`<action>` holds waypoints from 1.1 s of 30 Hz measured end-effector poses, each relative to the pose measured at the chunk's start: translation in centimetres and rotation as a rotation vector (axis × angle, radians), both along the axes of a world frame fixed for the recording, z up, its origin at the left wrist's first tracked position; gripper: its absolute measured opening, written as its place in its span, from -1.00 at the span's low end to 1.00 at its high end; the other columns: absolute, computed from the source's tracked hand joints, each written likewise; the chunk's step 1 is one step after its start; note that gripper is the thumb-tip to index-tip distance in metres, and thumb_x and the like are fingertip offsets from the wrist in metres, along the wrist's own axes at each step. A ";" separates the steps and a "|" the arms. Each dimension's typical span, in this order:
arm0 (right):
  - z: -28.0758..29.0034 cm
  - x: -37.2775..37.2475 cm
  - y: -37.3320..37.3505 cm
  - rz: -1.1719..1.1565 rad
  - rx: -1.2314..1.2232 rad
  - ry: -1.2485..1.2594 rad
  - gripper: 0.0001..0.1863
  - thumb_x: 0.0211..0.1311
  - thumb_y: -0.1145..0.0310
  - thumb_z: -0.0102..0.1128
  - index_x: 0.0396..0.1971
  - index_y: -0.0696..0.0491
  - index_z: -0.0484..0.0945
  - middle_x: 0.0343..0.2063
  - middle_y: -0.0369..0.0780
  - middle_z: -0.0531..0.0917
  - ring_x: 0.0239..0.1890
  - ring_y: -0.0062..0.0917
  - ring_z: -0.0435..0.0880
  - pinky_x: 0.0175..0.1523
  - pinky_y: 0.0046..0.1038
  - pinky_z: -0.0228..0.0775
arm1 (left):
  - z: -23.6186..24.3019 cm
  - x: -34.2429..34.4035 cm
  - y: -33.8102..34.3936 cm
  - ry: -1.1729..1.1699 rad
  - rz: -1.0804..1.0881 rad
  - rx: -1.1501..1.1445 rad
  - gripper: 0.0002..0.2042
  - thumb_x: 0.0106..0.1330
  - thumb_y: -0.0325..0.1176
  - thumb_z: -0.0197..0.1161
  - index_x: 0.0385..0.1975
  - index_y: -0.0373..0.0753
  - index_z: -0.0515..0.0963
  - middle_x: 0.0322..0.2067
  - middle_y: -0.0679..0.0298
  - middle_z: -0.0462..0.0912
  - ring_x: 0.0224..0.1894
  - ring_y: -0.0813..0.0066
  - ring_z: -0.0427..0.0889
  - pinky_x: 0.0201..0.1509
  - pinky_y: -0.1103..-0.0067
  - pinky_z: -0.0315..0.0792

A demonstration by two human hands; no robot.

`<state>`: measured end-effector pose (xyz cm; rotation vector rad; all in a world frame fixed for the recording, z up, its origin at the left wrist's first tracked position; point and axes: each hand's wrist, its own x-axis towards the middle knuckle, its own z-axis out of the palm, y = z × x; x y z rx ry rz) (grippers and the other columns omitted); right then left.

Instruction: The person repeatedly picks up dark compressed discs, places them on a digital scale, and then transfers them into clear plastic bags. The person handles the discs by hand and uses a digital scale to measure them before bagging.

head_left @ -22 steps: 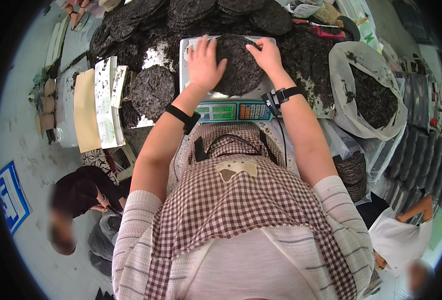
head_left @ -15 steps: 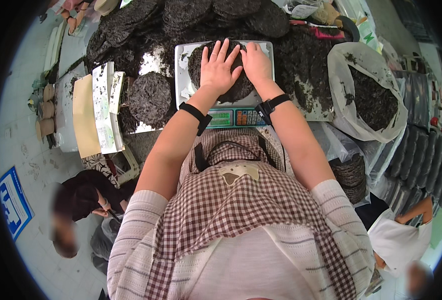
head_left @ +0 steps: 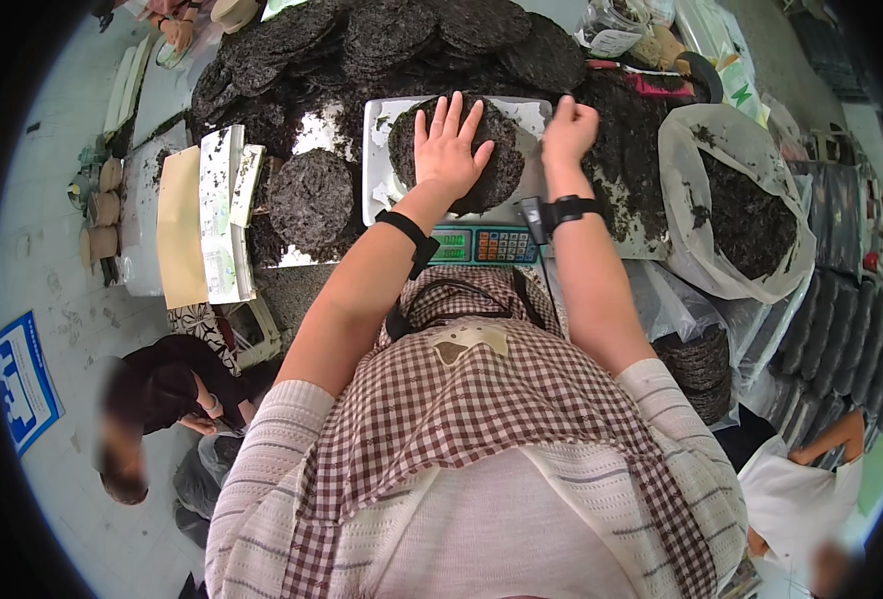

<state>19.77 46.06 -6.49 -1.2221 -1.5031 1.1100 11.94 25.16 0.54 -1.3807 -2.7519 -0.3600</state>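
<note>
The round, dark, flat cake of pressed dried leaves (head_left: 461, 160) sits on the steel pan of the weighing scale (head_left: 380, 150), and the left hand (head_left: 448, 150) lies flat on top of it, fingers spread, pressing rather than gripping. A moment ago both palms were on that cake; now the right hand (head_left: 568, 130) has lifted off to the pan's right edge, fingers curled into a loose fist. Whether that grip pinches a few crumbs I cannot tell. So the cake is held down by one hand alone, and the load on the pan looks lighter.

Room is tight. Just left of the scale lies another dark round cake (head_left: 310, 198), beside a stack of folded papers (head_left: 224, 225). More dark cakes are piled behind (head_left: 402, 35). To the right, an open clear plastic bag of loose dark leaves (head_left: 751, 215) crowds the table edge. The green keypad display (head_left: 481, 245) faces the person, between the forearms.
</note>
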 end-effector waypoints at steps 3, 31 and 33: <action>1.4 4.6 3.5 -0.023 0.248 -0.147 -0.60 0.48 0.11 0.29 -0.29 0.22 0.58 -0.45 -0.17 0.65 -0.38 -0.48 0.63 -0.22 -0.27 0.53 | 1.8 -1.5 -2.5 -0.045 0.017 0.354 -0.34 0.50 -0.01 0.15 0.58 0.03 0.22 0.60 0.11 0.13 0.65 0.07 0.03 0.66 0.07 -0.14; -1.0 27.1 -2.1 0.269 -0.270 -0.406 -0.44 0.61 -0.05 0.01 -0.03 0.21 0.69 -0.10 -0.10 0.79 -0.14 -0.45 0.76 -0.01 -0.38 0.59 | -1.0 -10.9 -20.5 -0.131 0.318 0.431 -0.53 0.56 -0.05 0.11 0.18 -0.35 0.55 0.23 -0.12 0.56 0.34 -0.15 0.45 0.44 0.14 0.30; 2.4 22.7 -5.5 0.377 -0.239 -0.321 -0.52 0.59 0.04 0.10 0.01 0.21 0.67 -0.09 -0.13 0.78 -0.13 -0.52 0.74 0.00 -0.43 0.60 | -1.2 -10.1 -17.9 -0.097 0.292 0.473 -0.54 0.53 -0.06 0.15 0.17 -0.35 0.55 0.21 -0.11 0.58 0.29 -0.14 0.49 0.40 0.14 0.35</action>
